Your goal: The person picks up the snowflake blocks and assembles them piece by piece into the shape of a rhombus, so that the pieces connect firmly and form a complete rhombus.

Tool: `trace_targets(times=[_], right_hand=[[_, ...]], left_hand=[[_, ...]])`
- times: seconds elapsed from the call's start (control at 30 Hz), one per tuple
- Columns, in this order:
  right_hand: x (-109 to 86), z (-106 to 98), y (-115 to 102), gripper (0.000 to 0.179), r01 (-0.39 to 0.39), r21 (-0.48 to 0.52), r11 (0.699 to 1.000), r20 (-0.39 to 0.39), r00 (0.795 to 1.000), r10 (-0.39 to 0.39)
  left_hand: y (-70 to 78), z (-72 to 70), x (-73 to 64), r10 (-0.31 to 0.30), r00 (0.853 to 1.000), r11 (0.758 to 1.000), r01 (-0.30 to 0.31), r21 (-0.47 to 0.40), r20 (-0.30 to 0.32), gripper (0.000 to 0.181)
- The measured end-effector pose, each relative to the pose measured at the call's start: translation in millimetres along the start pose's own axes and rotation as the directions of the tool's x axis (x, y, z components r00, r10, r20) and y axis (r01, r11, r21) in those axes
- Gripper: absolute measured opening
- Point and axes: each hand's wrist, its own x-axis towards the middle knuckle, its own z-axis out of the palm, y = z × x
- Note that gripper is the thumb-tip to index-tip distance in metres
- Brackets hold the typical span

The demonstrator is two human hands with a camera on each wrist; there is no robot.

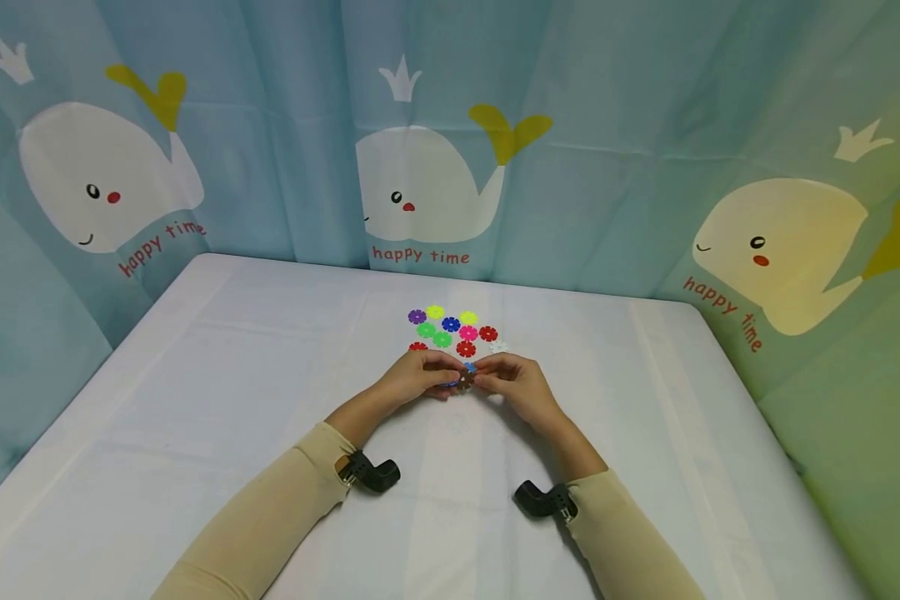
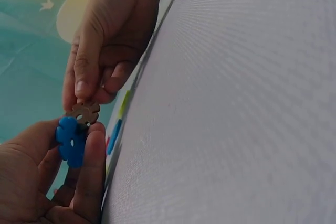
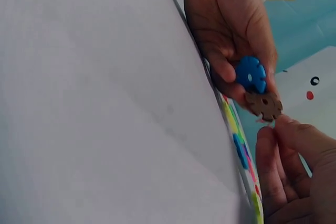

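Note:
My left hand [image 1: 412, 377] pinches a blue notched plastic disc [image 2: 71, 142] shaped like a flower, with a small hole in its middle. Between thumb and fingers, my right hand [image 1: 523, 390] holds the edge of a brown disc [image 3: 265, 106] of the same kind. The two discs meet edge to edge at an angle in both wrist views; whether their notches are interlocked I cannot tell. In the head view the brown disc [image 1: 465, 380] shows between the fingertips, while the left fingers hide much of the blue one.
Just beyond the hands, several loose flower discs lie flat on the white table [image 1: 285, 375]: purple [image 1: 417, 317], yellow [image 1: 435, 312], dark blue [image 1: 451, 324], green [image 1: 442, 339], pink [image 1: 468, 332], red [image 1: 466, 349] and white [image 1: 498, 346]. A whale-print curtain [image 1: 607, 208] stands behind the table.

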Motion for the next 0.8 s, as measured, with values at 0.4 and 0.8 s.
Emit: trace_targets(times=[0.4,0.8], right_hand=[[1.3,-24.8,-7.0,0.031,-0.084,-0.088,0.993,-0.092,0.993,0.076],[-1.2,-43.4,-8.8,0.036,-0.132,-0.145,0.981,-0.126,0.985,0.114]], left_hand=[[-0.9,-0.8,2.1,-0.001,1.000,1.000,0.001,0.012,-0.004,0.026],[-1.9,-1.3,1.3,-0.002,1.000,1.000,0.002,0.012,-0.002,0.024]])
